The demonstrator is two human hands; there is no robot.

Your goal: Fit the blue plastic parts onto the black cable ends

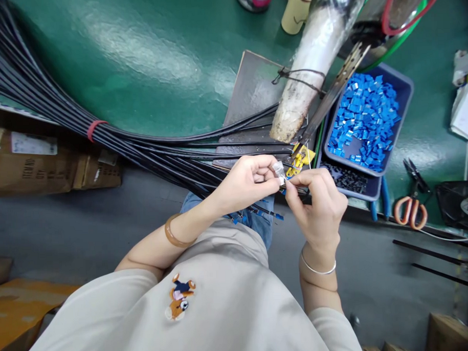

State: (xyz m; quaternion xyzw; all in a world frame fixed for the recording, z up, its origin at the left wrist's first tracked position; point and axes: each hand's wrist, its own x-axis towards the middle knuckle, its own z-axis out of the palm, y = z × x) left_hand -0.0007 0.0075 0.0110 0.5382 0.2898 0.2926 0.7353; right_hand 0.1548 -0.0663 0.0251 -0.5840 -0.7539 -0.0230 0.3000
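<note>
My left hand (251, 181) is closed, its thumb and curled fingers pinching a cable end. A crumpled silvery foil piece (279, 170) stands out at those fingertips. Meeting it from the right, my right hand (317, 193) is closed in a pinch of thumb and forefinger. Whatever is between those tips is too small to make out, though a speck of blue shows there. Black cables (172, 152) run from the left toward both hands. Below my left hand, several cable ends carry blue connectors (277, 216). A yellow part (300, 160) lies just behind the fingertips.
A blue-grey bin (405, 95) holds many blue connectors; small black parts (347, 180) lie in a tray beneath it. Orange-handled scissors (411, 213) and blue-handled pliers (384, 198) are at the right edge. A wrapped white tube (307, 70) slants over a grey board (250, 85).
</note>
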